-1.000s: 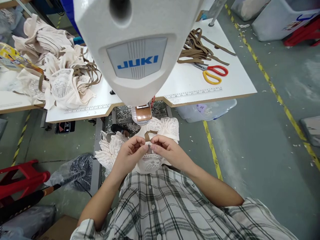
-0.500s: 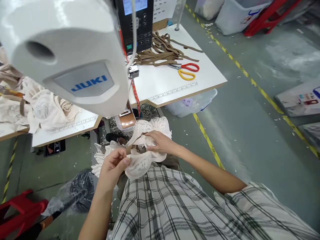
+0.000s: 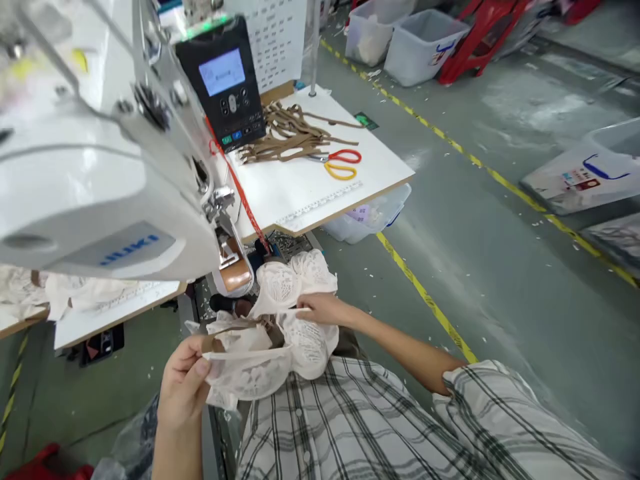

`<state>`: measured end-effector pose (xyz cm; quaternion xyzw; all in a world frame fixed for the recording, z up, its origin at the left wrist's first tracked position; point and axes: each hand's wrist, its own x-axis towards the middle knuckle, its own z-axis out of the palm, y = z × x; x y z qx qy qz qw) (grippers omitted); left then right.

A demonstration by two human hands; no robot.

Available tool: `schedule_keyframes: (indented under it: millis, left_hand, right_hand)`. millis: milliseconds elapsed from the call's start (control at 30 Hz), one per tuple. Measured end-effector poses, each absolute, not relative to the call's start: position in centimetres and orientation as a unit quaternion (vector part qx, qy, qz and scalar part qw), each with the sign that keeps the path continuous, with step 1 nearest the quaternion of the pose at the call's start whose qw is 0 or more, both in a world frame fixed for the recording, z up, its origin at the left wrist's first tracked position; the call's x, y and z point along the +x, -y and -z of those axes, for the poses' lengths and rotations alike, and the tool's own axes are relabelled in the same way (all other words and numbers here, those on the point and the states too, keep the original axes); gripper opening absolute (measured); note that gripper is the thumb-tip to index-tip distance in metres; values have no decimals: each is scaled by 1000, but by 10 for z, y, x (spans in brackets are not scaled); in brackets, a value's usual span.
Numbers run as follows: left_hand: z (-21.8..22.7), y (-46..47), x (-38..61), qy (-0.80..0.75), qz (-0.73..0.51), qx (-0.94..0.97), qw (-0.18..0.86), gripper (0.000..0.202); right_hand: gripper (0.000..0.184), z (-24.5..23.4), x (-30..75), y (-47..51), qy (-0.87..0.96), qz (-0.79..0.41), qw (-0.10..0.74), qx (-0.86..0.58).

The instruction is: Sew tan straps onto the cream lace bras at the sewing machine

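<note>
A cream lace bra (image 3: 250, 375) is stretched in front of my plaid shirt. My left hand (image 3: 185, 380) pinches its left end between thumb and fingers, where a brown strap piece shows. On the other side, my right hand (image 3: 320, 309) is closed on a light band of the lace piece, its fingertips partly hidden. More white lace cups (image 3: 280, 285) lie behind, just beyond my right hand and under the sewing machine head. The white JUKI sewing machine (image 3: 115, 200) stands above and to the left of my hands.
Red-and-yellow scissors (image 3: 343, 165) and brown straps (image 3: 295, 130) lie on the white table (image 3: 320, 193). A control panel (image 3: 223, 83) stands beside the machine. More lace pieces (image 3: 80, 290) rest on the left table. Clear plastic bins (image 3: 420, 50) stand on the floor.
My left hand has moved left and down, drawing the bra out wider between both hands. The view has shifted, showing more of the control panel and the machine's side.
</note>
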<state>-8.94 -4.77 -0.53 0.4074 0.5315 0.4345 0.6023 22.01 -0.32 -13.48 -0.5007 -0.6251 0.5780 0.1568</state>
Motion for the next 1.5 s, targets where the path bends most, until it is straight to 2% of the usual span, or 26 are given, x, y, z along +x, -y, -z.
schedule_keyframes:
  millis: [67, 133, 167, 200, 233, 300, 367, 433, 500, 567, 667, 800, 933, 1133, 1367, 1500]
  left_hand:
    - [13, 31, -96, -620, -412, 407, 529, 35]
    - [24, 14, -91, -715, -381, 442, 385, 44]
    - [29, 7, -82, -737, -368, 468, 320, 50]
    - [34, 3, -70, -732, -351, 502, 298, 55]
    - [38, 1, -55, -705, -341, 528, 327, 55]
    - [45, 3, -23, -590, -312, 556, 496, 51]
    - [51, 8, 3, -528, -271, 513, 620, 42]
    - [55, 12, 17, -530, -280, 425, 678, 42]
    - [57, 14, 21, -549, -302, 348, 697, 45]
    - [57, 15, 22, -556, -292, 320, 709, 48]
    - [50, 18, 25, -563, -255, 349, 704, 52]
    - [36, 20, 20, -601, -257, 386, 651, 58]
    - [31, 23, 3, -632, -264, 368, 629, 58]
    - [35, 24, 1, -616, -287, 356, 641, 56]
    - [25, 24, 2, -599, -300, 371, 643, 52]
    - [13, 35, 1, -616, -338, 474, 531, 48]
  right_hand:
    - [44, 122, 222, 3, 607, -621, 183, -461]
    - [52, 107, 218, 8, 581, -642, 229, -445]
    - [54, 100, 213, 11, 566, -650, 253, -439]
    - [55, 92, 208, 15, 550, -663, 275, -427]
    - [53, 85, 204, 19, 539, -677, 292, -407]
    - [48, 74, 199, 23, 540, -701, 306, -351]
    - [42, 66, 204, 16, 586, -708, 267, -289]
    - [37, 60, 218, -11, 663, -660, 207, -287]
    - [27, 54, 236, -60, 717, -550, 206, -376]
    - [23, 46, 253, -128, 696, -417, 277, -514]
    - [37, 25, 272, -232, 657, -356, 346, -568]
    - [32, 2, 284, -307, 613, -335, 399, -594]
    - [12, 11, 282, -291, 559, -411, 417, -588]
    - [13, 50, 267, -191, 365, -639, 422, -529]
    - [20, 63, 234, -106, 136, -773, 449, -428]
    - [45, 44, 186, -58, 111, -798, 452, -383]
